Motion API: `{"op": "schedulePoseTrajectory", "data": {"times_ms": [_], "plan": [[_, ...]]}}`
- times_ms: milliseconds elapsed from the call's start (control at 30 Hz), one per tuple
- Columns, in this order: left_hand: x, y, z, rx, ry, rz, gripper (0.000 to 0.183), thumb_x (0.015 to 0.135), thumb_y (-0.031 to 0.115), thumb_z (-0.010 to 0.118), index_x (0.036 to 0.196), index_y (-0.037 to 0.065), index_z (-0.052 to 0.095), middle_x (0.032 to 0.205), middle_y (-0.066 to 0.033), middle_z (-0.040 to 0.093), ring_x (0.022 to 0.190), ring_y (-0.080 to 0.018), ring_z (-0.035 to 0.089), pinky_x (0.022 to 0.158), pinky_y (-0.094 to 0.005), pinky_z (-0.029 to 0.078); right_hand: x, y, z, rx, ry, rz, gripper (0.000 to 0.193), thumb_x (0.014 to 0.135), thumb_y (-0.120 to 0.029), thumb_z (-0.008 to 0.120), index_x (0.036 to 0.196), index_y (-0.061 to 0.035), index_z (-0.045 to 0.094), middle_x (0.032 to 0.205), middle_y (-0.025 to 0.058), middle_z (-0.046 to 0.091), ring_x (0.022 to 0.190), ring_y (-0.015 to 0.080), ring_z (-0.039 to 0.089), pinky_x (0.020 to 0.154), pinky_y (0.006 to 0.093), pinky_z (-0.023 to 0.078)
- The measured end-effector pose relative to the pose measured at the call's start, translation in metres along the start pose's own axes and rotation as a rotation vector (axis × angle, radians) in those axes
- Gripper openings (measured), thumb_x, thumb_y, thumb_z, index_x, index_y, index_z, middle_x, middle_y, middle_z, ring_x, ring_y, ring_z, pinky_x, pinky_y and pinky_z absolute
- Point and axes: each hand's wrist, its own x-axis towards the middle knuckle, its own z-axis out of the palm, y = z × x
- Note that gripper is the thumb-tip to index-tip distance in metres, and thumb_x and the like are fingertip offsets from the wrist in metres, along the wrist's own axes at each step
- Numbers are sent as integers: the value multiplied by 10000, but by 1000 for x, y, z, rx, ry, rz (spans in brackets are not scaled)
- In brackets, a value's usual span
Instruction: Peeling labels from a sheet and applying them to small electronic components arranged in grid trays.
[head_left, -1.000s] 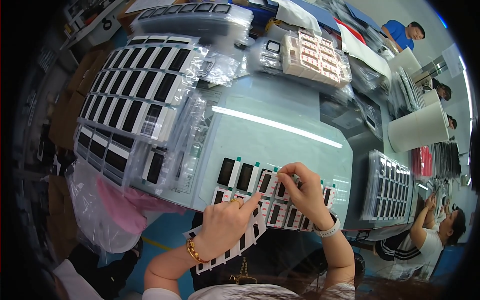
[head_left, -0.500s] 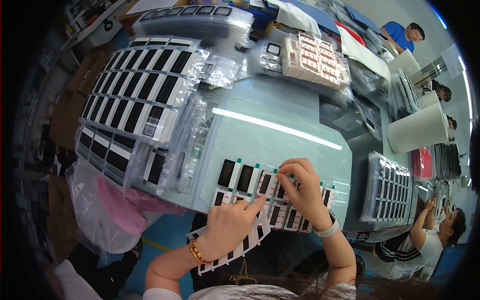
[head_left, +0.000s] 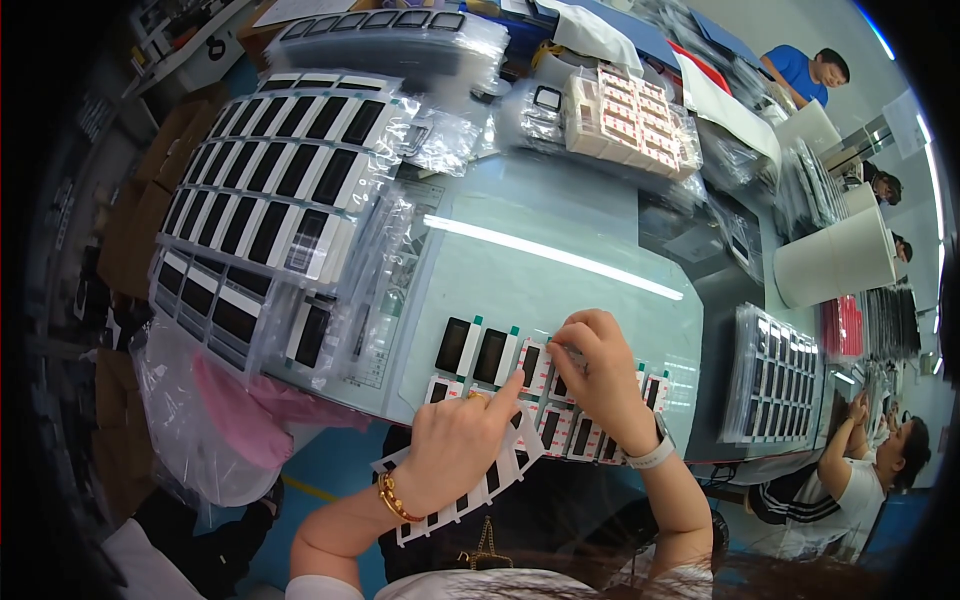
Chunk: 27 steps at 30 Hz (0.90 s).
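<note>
Small flat display panels with dark windows, such as this panel [head_left: 492, 357], lie in rows on the table's front part; several carry white adhesive frames with red marks. My left hand [head_left: 455, 445] stretches its index finger onto the lower left edge of one white frame with red marks [head_left: 533, 366]. Its other fingers curl around a white strip with rectangular cutouts [head_left: 470, 506], which hangs past the table edge. My right hand [head_left: 600, 380] pinches thumb and index finger at that same frame's upper right corner. The panels beneath my right palm are partly hidden.
Stacked trays of panels [head_left: 270, 170] stand at left, another tray stack [head_left: 778, 375] at right. At the back sits a block of red-marked frames [head_left: 635, 120]. A plastic bag with pink material [head_left: 235, 410] hangs at the left edge. Co-workers [head_left: 850, 470] sit at right.
My left index finger has moved slightly up, from below the frame onto its lower left edge. My right fingers have shifted slightly left and up at the frame's corner.
</note>
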Motion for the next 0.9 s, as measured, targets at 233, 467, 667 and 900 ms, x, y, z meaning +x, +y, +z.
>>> {"op": "schedulePoseTrajectory", "data": {"times_ms": [233,467,667,900], "plan": [[-2,1,-4,-160,5,-25,429,941,190,698,1355,89,649,698,-92,682,532,-272,639,505,-387,481,11,-13,0,-300,44,-47,326,817,-215,830,1049,-75,650,1072,104,610,947,287,580,794,400,436],[-13,5,-22,-620,-160,-103,354,994,170,640,1340,93,642,624,-27,641,497,-191,591,519,-333,448,23,-4,-2,-149,-43,70,349,832,-280,824,1041,-51,665,1036,100,639,984,302,596,869,421,469],[-42,-7,26,-1616,-236,-35,445,1000,254,661,1385,59,552,1146,2,587,958,-71,544,802,-230,451,7,-81,-39,633,-421,-167,390,872,-204,812,1188,-13,682,1180,119,682,1136,247,618,922,358,511],[-44,-2,42,-2134,-755,-375,439,1059,399,575,1366,86,559,1115,-30,682,930,-86,669,781,-245,538,-13,-84,-39,578,-495,83,165,916,-140,776,1000,-5,728,788,78,675,701,133,610,608,300,451]]}}
